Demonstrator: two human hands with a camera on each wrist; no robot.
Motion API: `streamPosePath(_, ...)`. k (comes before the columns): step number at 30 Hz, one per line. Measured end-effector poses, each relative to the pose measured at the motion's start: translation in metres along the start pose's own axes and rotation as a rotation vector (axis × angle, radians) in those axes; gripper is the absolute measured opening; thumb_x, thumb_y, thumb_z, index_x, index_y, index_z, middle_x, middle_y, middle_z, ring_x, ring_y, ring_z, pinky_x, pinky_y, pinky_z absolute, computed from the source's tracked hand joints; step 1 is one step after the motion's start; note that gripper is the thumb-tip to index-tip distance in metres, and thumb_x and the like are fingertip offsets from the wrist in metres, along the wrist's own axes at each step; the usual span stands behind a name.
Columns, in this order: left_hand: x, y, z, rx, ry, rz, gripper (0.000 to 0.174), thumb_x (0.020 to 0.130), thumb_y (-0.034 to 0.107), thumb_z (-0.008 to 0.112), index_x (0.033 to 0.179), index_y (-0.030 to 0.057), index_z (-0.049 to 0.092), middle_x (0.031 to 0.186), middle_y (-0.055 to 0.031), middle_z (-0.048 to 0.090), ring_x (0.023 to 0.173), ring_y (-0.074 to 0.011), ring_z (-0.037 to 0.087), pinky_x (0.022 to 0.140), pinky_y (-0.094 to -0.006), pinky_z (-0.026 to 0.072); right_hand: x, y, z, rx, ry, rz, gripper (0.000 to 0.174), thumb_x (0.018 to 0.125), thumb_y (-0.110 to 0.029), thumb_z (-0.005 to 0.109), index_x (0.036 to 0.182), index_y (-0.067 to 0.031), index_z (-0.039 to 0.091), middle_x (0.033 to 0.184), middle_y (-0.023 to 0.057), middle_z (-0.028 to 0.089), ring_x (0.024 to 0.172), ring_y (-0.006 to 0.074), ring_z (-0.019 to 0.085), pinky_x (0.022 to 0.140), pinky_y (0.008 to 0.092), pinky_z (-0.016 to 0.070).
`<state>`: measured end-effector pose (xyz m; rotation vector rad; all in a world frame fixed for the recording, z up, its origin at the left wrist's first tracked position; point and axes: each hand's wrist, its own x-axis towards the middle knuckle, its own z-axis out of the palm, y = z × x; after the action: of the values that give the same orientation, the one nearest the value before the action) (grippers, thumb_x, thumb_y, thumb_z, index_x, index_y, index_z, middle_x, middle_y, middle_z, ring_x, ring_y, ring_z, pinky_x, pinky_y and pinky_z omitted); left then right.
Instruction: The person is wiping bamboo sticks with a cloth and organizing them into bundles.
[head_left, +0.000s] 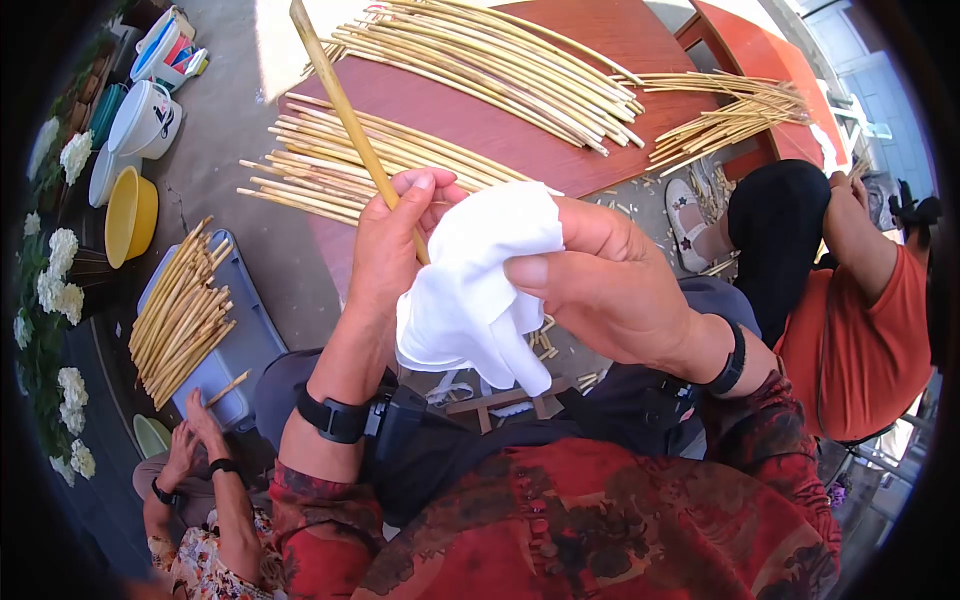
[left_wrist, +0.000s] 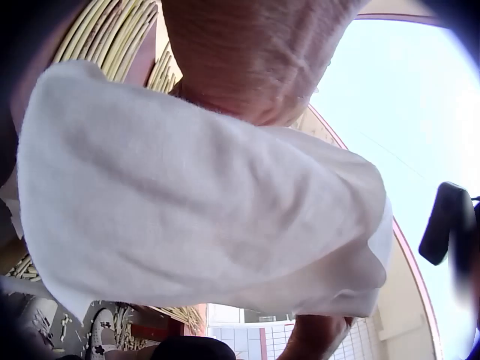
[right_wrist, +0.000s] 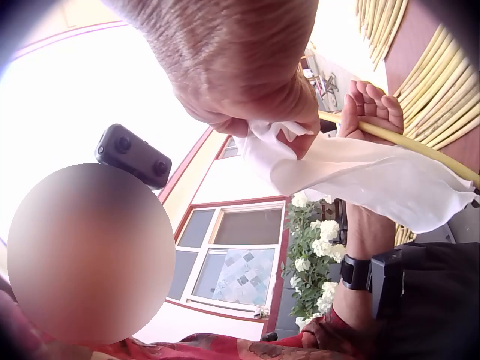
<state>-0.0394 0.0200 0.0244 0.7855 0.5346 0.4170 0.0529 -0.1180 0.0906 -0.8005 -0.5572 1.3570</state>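
White cloth (head_left: 480, 275) overlapping stick (head_left: 345, 110)

Head: other sticks (head_left: 500, 75) are lying on the table (head_left: 590, 20); left hand (head_left: 382, 240) is gripping the stick, right hand (head_left: 620, 290) pinching the cloth. Left wrist: cloth is blocking the fingers. Right wrist: stick is slanting across the left palm.

- Site: open-air house yard, in use as a workshop all around me.
- Overhead: open sky (left_wrist: 405, 112).
- Boundary: house window (right_wrist: 247, 226) and white-flowered shrubs (right_wrist: 324, 238).
- Work surface: red-brown table (head_left: 620, 25), bearing rows of canes (head_left: 490, 70).
- Ground: grey floor (head_left: 232, 105), short offcuts (head_left: 543, 345), buckets (head_left: 160, 125).
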Motion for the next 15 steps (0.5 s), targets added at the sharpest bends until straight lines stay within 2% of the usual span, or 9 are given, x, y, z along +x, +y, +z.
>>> streamPosePath(1,0.004,-0.001,-0.004,0.03,-0.001,-0.009,0.019,0.09,0.017,0.043,0.093,0.0007,0.052,0.08,-0.0092,0.059,0.069,-0.0117,0.058,0.062,-0.0226,0.0487,0.0,0.001,-0.003,0.106,0.04,0.027,0.03,0.083,-0.003,0.047,0.112,0.0044,0.049,0.108,0.0117,0.055,0.1,0.0201,0.053,0.086,0.035,0.0417)
streamPosePath(2,0.007,-0.003,-0.007,0.062,-0.002,-0.02,0.019,0.09,0.017,0.043,0.092,0.0006,0.052,0.08,-0.0091,0.059,0.069,-0.0117,0.057,0.062,-0.0225,0.0486,0.0,0.001,-0.005,0.102,0.034,0.026,0.03,0.083,-0.003,0.047,0.112,0.0044,0.049,0.108,0.0117,0.055,0.1,0.0201,0.053,0.086,0.035,0.0417)
streamPosePath(4,0.01,-0.007,-0.009,0.064,-0.003,-0.011,0.019,0.09,0.017,0.043,0.093,0.0005,0.052,0.08,-0.0089,0.059,0.068,-0.0118,0.057,0.062,-0.0229,0.0486,0.001,0.002,-0.007,0.071,0.118,0.041,0.027,0.083,-0.006,0.047,0.108,0.0031,0.051,0.099,0.0077,0.057,0.089,0.0124,0.055,0.079,0.0279,0.0447)
streamPosePath(15,0.009,-0.001,-0.009,0.078,-0.043,0.029,0.021,0.09,0.018,0.042,0.094,-0.0004,0.051,0.081,-0.0098,0.058,0.069,-0.0146,0.058,0.061,-0.0249,0.049,0.004,0.004,-0.016,0.118,0.124,0.052,0.031,0.081,-0.007,0.047,0.11,0.0034,0.049,0.1,0.0083,0.057,0.089,0.0137,0.056,0.08,0.0278,0.0445)
